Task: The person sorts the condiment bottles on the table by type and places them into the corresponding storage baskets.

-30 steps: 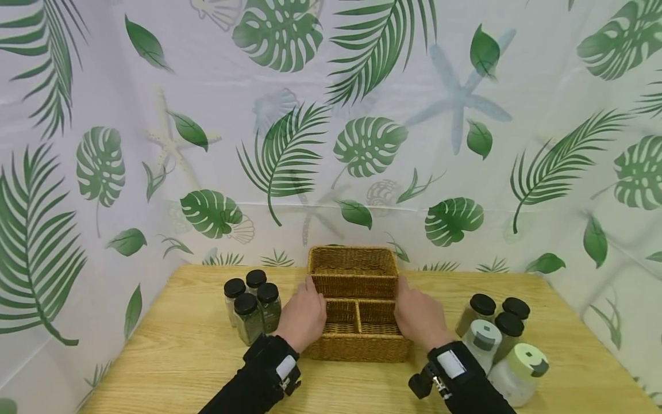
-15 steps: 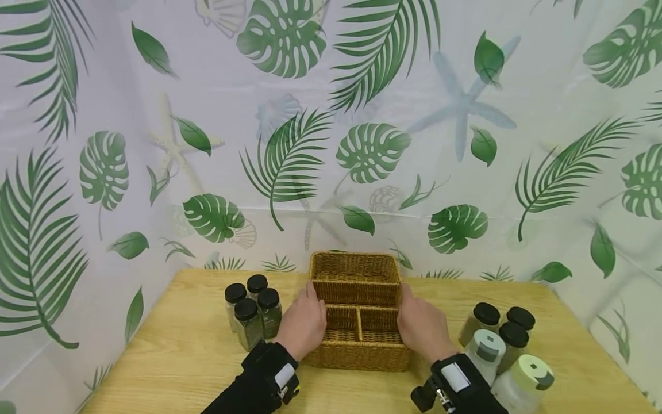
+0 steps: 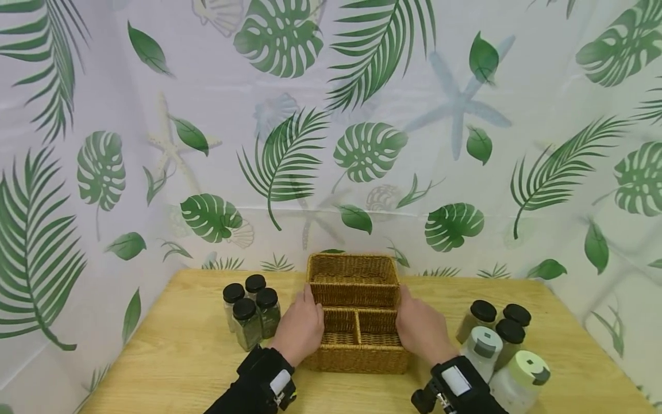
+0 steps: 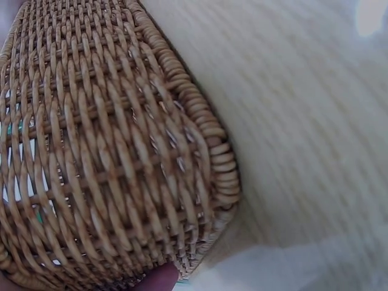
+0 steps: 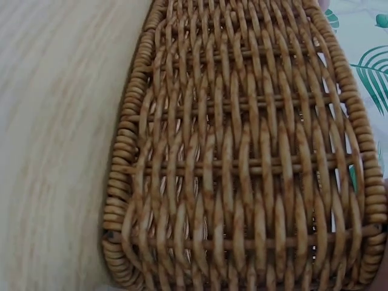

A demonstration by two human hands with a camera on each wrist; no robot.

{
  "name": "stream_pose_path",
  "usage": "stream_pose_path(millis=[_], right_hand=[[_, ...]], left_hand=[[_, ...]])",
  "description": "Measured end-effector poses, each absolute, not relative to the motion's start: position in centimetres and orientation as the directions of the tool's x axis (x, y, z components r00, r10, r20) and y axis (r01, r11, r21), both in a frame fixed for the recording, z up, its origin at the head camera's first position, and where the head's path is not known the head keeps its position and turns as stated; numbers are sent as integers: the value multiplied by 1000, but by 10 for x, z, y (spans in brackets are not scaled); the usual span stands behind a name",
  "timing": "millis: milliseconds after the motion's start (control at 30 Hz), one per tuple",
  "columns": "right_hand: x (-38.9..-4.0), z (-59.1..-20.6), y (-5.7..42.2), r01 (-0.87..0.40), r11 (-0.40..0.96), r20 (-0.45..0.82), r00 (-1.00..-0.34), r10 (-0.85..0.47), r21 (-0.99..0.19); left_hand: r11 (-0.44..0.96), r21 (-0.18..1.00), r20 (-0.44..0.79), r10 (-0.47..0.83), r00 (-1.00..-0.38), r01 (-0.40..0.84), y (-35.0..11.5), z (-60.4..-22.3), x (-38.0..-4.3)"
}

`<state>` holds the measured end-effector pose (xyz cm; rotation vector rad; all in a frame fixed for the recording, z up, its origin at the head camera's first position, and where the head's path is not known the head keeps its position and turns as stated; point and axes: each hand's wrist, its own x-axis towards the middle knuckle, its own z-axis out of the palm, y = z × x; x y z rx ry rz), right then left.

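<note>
A brown wicker basket [image 3: 357,359] stands on the wooden table, with one long compartment at the back and two smaller ones in front. No contents show in its compartments. My left hand [image 3: 300,328] grips its left side and my right hand [image 3: 425,325] its right side, the fingers partly hidden behind the walls. The left wrist view is filled by the woven basket wall [image 4: 97,151], with a fingertip [image 4: 159,279] at the bottom edge. In the right wrist view the opposite basket wall [image 5: 242,151] shows close up.
Several black-capped spice jars [image 3: 245,330] cluster left of the basket on the table [image 3: 155,351]. More black-capped jars [image 3: 470,325] stand at the right, with a white-lidded jar [image 3: 481,351] and a green-lidded jar [image 3: 517,385] near my right wrist. A leaf-patterned cloth [image 3: 310,144] hangs behind.
The basket and both hands have come very slightly toward me. The head view has shifted a little. The jars stay in their places, and both hands keep hold of the basket.
</note>
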<state>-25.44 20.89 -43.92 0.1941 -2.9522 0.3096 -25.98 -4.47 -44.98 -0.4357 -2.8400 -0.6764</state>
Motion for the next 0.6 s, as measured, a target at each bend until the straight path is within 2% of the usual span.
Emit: stream_pose_path(millis=[233, 600], right_hand=[[-247, -443, 208, -147, 974, 199, -974, -111, -175], [-229, -440, 206, -141, 973, 183, -977, -107, -183]], left_hand=[[852, 393, 268, 254, -929, 346, -46, -450, -249], [820, 505, 159, 217, -963, 269, -47, -449, -237]])
